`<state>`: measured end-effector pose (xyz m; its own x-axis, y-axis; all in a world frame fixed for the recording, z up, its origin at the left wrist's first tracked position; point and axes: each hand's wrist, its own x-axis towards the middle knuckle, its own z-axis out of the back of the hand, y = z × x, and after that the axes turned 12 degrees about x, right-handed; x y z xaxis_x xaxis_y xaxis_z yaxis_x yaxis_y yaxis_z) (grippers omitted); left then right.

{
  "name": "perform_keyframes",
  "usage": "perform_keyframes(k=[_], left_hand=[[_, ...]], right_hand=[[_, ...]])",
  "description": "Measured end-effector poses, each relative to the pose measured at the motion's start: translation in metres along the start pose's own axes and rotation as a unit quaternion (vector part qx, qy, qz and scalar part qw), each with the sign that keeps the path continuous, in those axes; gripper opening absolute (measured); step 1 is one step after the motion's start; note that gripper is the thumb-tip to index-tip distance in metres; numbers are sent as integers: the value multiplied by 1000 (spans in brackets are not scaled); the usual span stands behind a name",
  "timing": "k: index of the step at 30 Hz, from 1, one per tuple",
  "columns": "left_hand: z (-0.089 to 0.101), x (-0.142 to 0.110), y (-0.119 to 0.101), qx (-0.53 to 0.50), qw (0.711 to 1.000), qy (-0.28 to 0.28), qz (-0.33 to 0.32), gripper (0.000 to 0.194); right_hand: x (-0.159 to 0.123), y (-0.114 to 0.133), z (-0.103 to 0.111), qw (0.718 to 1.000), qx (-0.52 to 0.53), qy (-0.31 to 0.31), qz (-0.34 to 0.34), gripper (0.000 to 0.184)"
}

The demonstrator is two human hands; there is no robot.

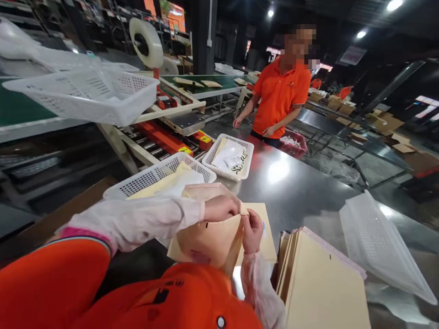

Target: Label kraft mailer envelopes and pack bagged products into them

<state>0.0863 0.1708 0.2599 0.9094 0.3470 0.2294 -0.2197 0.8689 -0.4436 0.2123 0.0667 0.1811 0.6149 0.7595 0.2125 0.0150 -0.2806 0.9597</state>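
Note:
A tan padded envelope [209, 242] stands upright against my body with its mouth open toward the top. My left hand [221, 208] reaches over into the mouth with curled fingers closed at the envelope's edge; the fingertips are partly hidden inside. My right hand [253, 230] pinches the envelope's right top corner between thumb and fingers. Behind it, another tan envelope [265, 214] lies flat on the metal table [288, 183]. To the right of my right hand rests a stack of tan padded envelopes [329, 274].
A white basket [120, 185] with envelopes sits beyond my left arm, and a smaller white basket [250, 160] holds a printed white item. An upper basket [120, 107] rests by a tape roll [151, 43]. A co-worker [281, 96] stands across the table. A white tray [384, 246] lies right.

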Motion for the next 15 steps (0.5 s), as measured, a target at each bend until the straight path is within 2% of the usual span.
perform_keyframes(k=[3,6,11,15], left_hand=[[-2,-1,2,-12,996,-88,32,10],[-6,-6,3,-74,982,-169,47,9],[-8,-10,1,-98,979,-171,53,26],[1,-15,1,-72,983,-164,40,33]], right_hand=[[2,7,-2,999,-15,18,27,32],[2,15,-6,995,-49,44,71,28],[-1,27,-6,973,-110,156,132,22],[-5,31,-5,975,-92,171,108,24]])
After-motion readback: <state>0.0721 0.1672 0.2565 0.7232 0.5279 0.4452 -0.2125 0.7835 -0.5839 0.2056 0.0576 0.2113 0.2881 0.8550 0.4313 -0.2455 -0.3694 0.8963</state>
